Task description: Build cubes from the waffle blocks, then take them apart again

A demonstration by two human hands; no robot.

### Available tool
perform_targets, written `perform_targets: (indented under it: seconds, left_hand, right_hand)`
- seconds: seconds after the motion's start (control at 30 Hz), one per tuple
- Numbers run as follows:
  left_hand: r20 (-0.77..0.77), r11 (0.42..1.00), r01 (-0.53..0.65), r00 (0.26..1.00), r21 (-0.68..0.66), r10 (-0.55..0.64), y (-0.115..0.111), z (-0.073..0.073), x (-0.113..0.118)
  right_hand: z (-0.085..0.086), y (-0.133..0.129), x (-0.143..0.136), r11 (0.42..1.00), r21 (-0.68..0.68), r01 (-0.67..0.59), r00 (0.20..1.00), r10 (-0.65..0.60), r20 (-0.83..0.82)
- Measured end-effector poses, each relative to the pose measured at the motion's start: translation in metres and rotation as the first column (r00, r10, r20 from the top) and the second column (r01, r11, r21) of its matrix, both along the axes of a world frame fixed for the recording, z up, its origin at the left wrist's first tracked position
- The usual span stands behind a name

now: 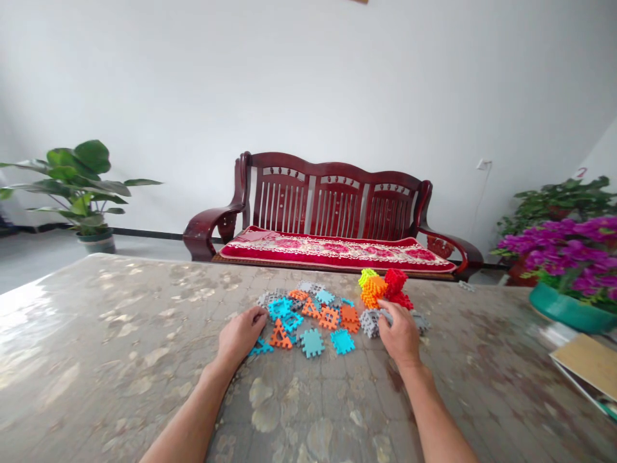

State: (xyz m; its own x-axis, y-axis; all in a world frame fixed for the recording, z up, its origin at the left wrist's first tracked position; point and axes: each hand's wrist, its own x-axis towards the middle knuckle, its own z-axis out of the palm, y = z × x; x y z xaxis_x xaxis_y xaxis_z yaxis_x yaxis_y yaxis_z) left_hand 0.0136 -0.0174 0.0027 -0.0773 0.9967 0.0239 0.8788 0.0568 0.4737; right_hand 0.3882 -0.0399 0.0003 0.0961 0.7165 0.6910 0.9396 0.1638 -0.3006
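Flat toothed building pieces lie in a loose pile on the table [159, 360], among them a teal square [312, 343], a blue square [342, 341], an orange triangle [281, 335] and an orange square [328, 317]. My left hand [243, 333] rests at the pile's left edge beside a blue triangle [261, 347], its fingers curled; what they hold, if anything, is hidden. My right hand [399, 328] has its fingers apart over gray pieces [370, 323], near an orange cluster [373, 292]. Red pieces [395, 281] and yellow-green pieces [367, 276] stand behind it.
A dark red wooden bench [337, 199] with a red patterned cushion [337, 249] stands beyond the table. Purple flowers in a teal pot [571, 308] and a book [588, 363] are on the right. A leafy plant [94, 186] stands at the left.
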Motion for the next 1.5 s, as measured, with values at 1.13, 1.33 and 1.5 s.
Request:
perform_targets:
  seconds: [1.13, 1.33, 1.5]
  left_hand:
    - [0.031, 1.000, -0.021, 0.999, 0.020, 0.021, -0.003, -0.001, 0.003]
    - [0.038, 0.999, -0.017, 0.999, 0.038, 0.016, -0.002, -0.005, 0.001]
    - [0.043, 0.999, -0.015, 0.999, 0.033, 0.013, -0.003, -0.002, 0.002]
  right_hand:
    - [0.031, 0.127, -0.161, 0.792, -0.609, 0.040, 0.992, 0.040, 0.117]
    - [0.021, 0.141, -0.162, 0.734, -0.675, 0.078, 0.989, 0.029, 0.146]
    - [0.016, 0.144, -0.161, 0.755, -0.655, 0.035, 0.993, 0.050, 0.111]
